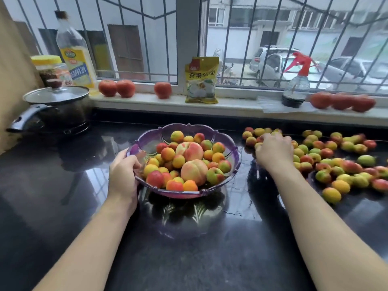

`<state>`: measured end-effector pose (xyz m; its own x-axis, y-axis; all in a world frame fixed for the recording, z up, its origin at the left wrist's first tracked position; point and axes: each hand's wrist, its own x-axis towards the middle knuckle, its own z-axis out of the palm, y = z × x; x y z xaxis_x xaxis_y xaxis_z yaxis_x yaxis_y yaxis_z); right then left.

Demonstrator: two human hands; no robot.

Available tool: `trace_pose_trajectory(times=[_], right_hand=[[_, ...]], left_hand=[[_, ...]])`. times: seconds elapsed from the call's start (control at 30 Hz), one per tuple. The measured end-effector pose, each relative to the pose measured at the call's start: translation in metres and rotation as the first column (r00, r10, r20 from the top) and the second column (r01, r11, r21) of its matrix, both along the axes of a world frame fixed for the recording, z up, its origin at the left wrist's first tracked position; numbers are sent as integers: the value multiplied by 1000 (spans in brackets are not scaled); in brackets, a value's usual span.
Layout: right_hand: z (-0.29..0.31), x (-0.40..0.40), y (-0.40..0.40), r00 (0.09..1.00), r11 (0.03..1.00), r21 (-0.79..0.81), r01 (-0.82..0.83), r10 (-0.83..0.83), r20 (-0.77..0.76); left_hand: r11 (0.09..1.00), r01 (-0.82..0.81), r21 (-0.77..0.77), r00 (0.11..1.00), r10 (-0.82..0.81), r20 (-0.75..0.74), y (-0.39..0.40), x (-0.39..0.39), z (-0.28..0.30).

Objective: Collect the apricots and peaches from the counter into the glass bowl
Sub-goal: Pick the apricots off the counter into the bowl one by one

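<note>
Purple-tinted glass forms the scalloped bowl [236, 153], which is set on the glossy black tabletop [63, 185] and is heaped with small orange, red and yellow-green apricots [168, 153] and two larger pale pink peaches [194, 172]. Its near-left rim is gripped by the left hand [122, 175], fingers curled over the edge. More apricots [336, 164] are scattered to the right, where the right hand [274, 151] is laid, fingers bent down among them; whether any fruit is grasped cannot be told.
</note>
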<state>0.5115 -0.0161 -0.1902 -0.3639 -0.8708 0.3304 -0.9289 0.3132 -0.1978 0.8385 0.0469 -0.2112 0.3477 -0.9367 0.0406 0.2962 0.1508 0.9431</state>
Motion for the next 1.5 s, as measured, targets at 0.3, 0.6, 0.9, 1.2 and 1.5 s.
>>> trace_pose_trajectory(times=[0.3,0.6,0.9,1.2,1.5], right_hand=[[-14,3,-6,991,1000,1,8,-7,-132],[95,34,45,653,834,-253,-491,544,527],[65,84,43,733,718,161,-677,640,228],[73,2,26,892,962,-25,-271,261,370],[55,-18,32,982,808,559,-183,174,70]], left_hand=[[997,70,-37,997,-70,25,1,6,2],[999,36,-3,996,-36,77,-1,9,3],[999,47,0,995,-47,89,-2,12,0],[998,54,-33,993,-50,104,-2,11,0],[997,26,-67,998,-23,51,0,7,-1]])
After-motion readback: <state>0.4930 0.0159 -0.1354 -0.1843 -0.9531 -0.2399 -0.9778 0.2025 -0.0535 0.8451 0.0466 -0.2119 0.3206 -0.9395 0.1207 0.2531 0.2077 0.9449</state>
